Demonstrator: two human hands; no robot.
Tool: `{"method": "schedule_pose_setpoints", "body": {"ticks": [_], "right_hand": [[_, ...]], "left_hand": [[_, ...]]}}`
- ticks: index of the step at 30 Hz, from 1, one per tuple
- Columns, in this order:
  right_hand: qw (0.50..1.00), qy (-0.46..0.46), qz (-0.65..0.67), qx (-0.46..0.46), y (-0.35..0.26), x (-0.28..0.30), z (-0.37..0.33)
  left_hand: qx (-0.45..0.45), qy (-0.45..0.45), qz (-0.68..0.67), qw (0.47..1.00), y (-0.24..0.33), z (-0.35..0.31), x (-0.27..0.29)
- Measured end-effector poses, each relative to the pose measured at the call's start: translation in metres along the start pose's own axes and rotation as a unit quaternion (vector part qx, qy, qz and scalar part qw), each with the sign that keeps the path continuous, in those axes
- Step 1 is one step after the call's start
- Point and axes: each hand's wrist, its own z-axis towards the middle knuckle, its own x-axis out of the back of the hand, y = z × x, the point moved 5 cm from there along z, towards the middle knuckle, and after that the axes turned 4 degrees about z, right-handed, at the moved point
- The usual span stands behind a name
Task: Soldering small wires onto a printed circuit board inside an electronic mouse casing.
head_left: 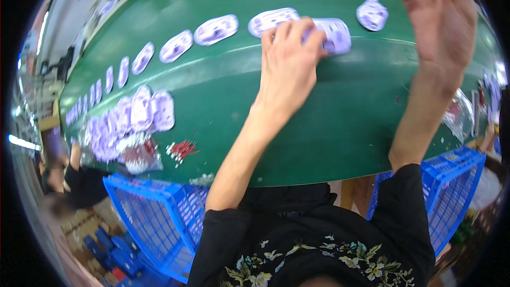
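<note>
While your left hand (289,61) lies flat on the green belt (223,101), its fingertips press the near edge of a pale purple packet (333,34), which sits just past them at about one o'clock from the knuckles. That packet's long axis runs across the belt, left to right, in line with the row of like packets (215,29) trailing off toward nine o'clock. Your fingers are spread and resting on it, not curled round it. Your right hand (441,16) hangs raised at two o'clock, fingers loosely bent; something small may sit at its fingertips at the top edge, but you cannot tell. So your left hand is the nearer one. A heap of packets (127,122) sits at eight o'clock.
</note>
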Motion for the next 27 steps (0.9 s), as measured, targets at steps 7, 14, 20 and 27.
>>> {"method": "schedule_pose_setpoints", "body": {"ticks": [7, 14, 20, 27], "right_hand": [[0.983, -0.054, 0.076, -0.160, 0.060, 0.014, 0.001], [0.909, -0.314, 0.004, -0.273, 0.085, -0.056, -0.075], [0.907, -0.306, -0.016, -0.290, 0.091, -0.095, -0.094], [0.899, -0.303, -0.069, -0.308, 0.121, -0.101, -0.127]], "left_hand": [[0.150, -0.133, 0.051, 0.978, -0.026, -0.142, 0.098], [0.269, -0.045, 0.041, 0.961, -0.043, -0.200, 0.153], [0.356, -0.075, 0.179, 0.914, -0.098, -0.242, 0.186], [0.359, 0.037, 0.135, 0.923, -0.100, -0.248, 0.197]]}}
